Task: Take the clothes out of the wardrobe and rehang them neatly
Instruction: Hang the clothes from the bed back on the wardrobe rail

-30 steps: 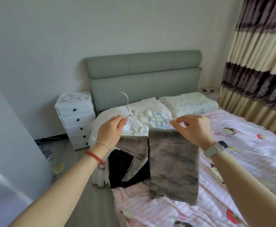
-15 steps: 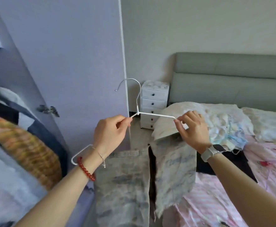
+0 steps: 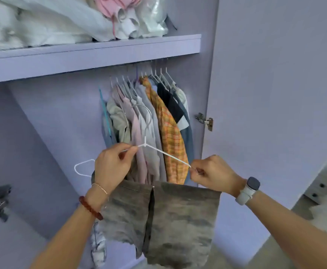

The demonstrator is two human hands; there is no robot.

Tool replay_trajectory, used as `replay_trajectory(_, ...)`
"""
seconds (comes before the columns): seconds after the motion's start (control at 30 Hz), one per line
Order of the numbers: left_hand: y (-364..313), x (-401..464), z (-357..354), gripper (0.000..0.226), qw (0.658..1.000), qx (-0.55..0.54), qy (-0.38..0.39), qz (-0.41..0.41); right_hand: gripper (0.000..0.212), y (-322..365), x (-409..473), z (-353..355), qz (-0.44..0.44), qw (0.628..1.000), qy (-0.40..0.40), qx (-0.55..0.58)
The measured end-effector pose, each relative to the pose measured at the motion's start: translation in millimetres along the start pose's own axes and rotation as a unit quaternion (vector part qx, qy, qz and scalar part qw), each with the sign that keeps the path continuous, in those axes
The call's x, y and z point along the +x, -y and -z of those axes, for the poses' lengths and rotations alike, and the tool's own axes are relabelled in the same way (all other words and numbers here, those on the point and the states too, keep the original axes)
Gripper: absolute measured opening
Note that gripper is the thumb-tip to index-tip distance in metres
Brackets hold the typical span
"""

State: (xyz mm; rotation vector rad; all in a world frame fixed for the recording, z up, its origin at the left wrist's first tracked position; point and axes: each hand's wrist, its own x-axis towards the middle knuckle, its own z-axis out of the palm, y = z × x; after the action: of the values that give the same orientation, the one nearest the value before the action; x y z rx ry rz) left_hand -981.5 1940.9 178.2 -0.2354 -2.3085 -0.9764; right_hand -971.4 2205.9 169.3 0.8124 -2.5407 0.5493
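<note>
Nearest: grey mottled trousers [image 3: 164,220] folded over white wire hanger [image 3: 159,151], 2 legs hanging side by side, dark gap between, hems ragged at bottom. Draped below both hands, in front of open wardrobe [image 3: 104,53], not yet on rail.

L hand [image 3: 111,166] pinched on hanger's L arm, thumb + forefinger closed on wire just L of neck junction. Red bead bracelet [image 3: 90,208] + thin chain on L wrist. L shoulder loop of hanger poking out behind L hand, white, near wardrobe back panel.

R hand [image 3: 212,174] pinched on R end of hanger arm, fingers curled tight, wire running up-left from fingertips to neck. Grey smartwatch [image 3: 251,186] on R wrist.

Hanger tilted, R arm lower than L. Hook up, curving L, overlapping hung clothes behind; contact w/ them: can't tell.

Behind: row of hung clothes [image 3: 149,123] bunched at R end of rail, under shelf. L to R approx: teal hanger edge, beige, pink, light grey, orange plaid shirt [image 3: 171,136], black, blue-grey. Rail itself hidden by shelf edge. L part of hanging space bare.

Above: lilac shelf, piled w/ white + pink fabric [image 3: 65,18], plastic bag at R.

R: open door [image 3: 275,94], metal hinge [image 3: 205,121] on inner edge. Far R bottom: white perforated panel, detail unclear.
</note>
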Motion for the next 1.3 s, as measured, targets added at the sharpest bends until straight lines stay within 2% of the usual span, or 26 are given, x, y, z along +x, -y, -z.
replay_trajectory(0.13,47.4,27.3,32.5,0.018,0.994,0.045,-0.081,0.059,0.030,20.8,83.3,-36.2,0.065,0.987,0.075,0.124)
replay_trajectory(0.27,83.7,55.8,55.1,0.022,0.973,0.141,-0.142,0.111,0.025,40.4,150.9,-65.2,0.057,0.930,0.170,0.320)
replay_trajectory(0.33,97.0,66.6,60.8,0.025,0.959,0.178,-0.162,0.148,0.020,53.9,175.5,-79.0,0.051,0.916,0.177,0.358)
replay_trajectory(0.47,99.8,84.9,68.2,0.040,0.943,0.146,-0.216,0.207,0.021,77.4,213.0,-114.0,0.014,0.907,0.140,0.397)
replay_trajectory(0.6,89.0,102.5,86.9,0.048,0.925,0.238,-0.280,0.099,0.022,94.2,242.9,-142.8,-0.050,0.898,0.082,0.428)
replay_trajectory(0.73,91.6,133.2,107.6,0.053,0.899,0.358,-0.253,0.006,0.023,115.7,273.8,-165.1,-0.114,0.888,0.033,0.444)
replay_trajectory(0.97,130.9,174.6,125.6,0.069,0.849,0.478,-0.220,-0.055,0.027,140.3,339.5,-193.8,-0.207,0.896,-0.067,0.388)
replay_trajectory(1.13,151.1,180.6,126.5,0.065,0.813,0.516,-0.256,-0.088,0.023,123.2,375.1,-216.5,-0.261,0.915,-0.053,0.303)
replay_trajectory(1.3,157.7,184.7,124.3,0.064,0.803,0.517,-0.276,-0.110,0.022,105.6,378.6,-236.7,-0.270,0.925,-0.047,0.263)
